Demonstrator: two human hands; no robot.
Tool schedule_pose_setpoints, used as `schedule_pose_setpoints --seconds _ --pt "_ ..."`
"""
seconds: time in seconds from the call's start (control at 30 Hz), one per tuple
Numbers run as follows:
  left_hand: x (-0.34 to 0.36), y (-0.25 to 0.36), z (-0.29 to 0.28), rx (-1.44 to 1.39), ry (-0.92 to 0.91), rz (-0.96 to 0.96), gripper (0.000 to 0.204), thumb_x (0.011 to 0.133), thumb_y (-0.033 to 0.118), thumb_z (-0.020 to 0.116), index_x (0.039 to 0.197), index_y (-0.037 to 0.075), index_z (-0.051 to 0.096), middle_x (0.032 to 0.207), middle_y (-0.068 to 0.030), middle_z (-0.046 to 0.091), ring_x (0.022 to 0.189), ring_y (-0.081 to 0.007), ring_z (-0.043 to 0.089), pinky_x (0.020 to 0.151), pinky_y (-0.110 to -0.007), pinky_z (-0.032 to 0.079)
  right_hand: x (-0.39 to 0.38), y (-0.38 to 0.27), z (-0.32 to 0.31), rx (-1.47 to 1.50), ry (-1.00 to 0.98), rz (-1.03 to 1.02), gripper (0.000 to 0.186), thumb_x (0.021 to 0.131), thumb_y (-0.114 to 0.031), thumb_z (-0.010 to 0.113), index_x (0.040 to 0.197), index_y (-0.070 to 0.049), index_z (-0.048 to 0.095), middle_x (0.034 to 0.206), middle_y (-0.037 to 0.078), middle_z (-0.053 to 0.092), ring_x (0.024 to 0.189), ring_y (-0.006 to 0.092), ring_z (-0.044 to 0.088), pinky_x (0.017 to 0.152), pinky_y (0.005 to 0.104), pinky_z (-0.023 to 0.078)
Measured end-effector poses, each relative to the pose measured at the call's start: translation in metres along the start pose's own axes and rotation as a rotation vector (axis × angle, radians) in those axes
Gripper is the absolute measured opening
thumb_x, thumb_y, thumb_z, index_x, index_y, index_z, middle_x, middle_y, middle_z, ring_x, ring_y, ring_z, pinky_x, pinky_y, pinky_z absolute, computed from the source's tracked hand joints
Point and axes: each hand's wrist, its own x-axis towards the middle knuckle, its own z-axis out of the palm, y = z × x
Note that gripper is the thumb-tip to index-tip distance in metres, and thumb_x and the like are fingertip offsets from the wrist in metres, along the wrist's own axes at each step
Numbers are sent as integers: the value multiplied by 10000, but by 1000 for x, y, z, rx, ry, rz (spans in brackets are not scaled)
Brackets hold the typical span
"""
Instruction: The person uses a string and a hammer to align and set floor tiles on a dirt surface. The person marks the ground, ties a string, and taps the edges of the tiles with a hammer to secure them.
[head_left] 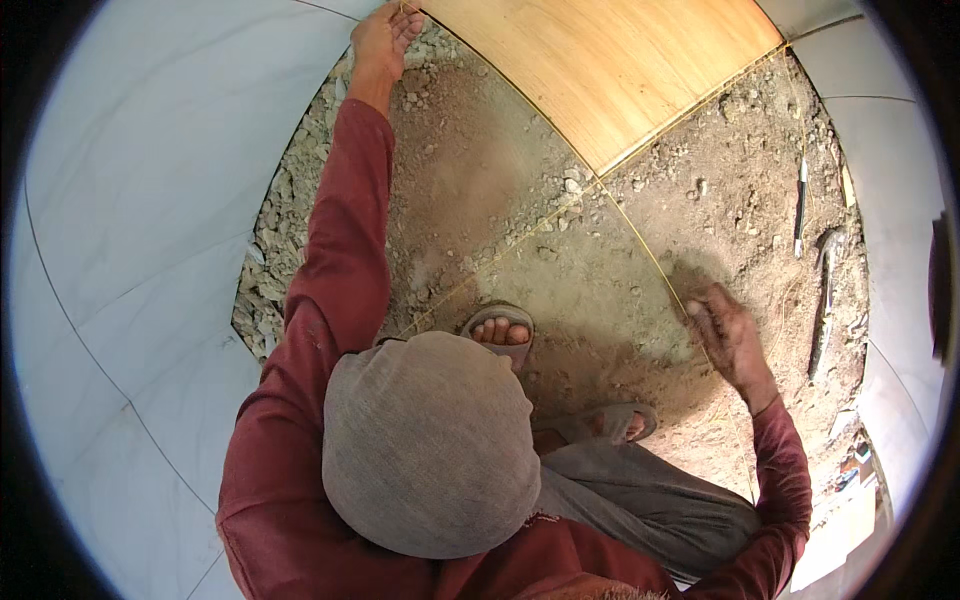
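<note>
Beside the far left corner of a wood-look tile (610,70), my left hand (385,42) has its fingers curled, the tips pinching a thin yellow string (640,238). That string follows the tile's left edge and carries on over the bare soil towards me. My right hand (730,338) is low over the soil with bent fingers closed at the same string. A second yellow string (500,253) runs along the tile's near edge and crosses the first at the near corner. What lies under my right fingers is partly hidden.
Large white marbled tiles (150,230) border the soil (560,280) on the left, more on the right. A black-and-white pen (801,208) and a hammer (824,300) lie on the right. My grey-clothed knee (430,445) and sandalled foot (502,330) occupy the near middle.
</note>
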Motion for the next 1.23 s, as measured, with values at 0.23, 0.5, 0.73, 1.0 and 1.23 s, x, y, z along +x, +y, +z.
schedule_pose_setpoints --seconds 0.23,0.5,0.73,1.0,1.23 --pt "3 -4 7 -35 23 -15 262 1007 181 611 1144 -37 663 979 -121 734 772 -194 713 676 -271 614 36 -6 25 302 106 -137 166 1013 -111 611 1133 2 584 948 186 646 798 283 670 709 368 521" --pt "8 -9 12 -62 52 -88 181 992 240 616 933 69 625 771 -48 621 588 -149 574 518 -267 482 51 -18 15 480 10 105 48 990 -45 617 985 -11 584 867 66 580 713 140 536 632 285 434" --pt "1 3 27 -127 180 -142 236 1000 236 578 829 75 601 630 -26 556 494 -148 516 434 -283 429 50 -36 23 354 -10 -18 44 952 22 601 985 14 572 865 151 582 708 254 577 648 334 453" --pt "20 -9 15 -252 57 -128 275 999 209 554 744 109 535 581 1 465 456 -141 433 404 -278 340 59 -43 24 365 35 -27 50 942 46 593 971 28 556 834 152 554 695 277 555 634 347 440" --pt "-8 6 47 -36 230 -275 357 977 361 592 698 164 488 562 19 448 483 -180 441 495 -536 368 49 -26 23 320 53 -33 96 972 -65 612 992 -18 532 811 132 521 656 256 482 612 350 412"
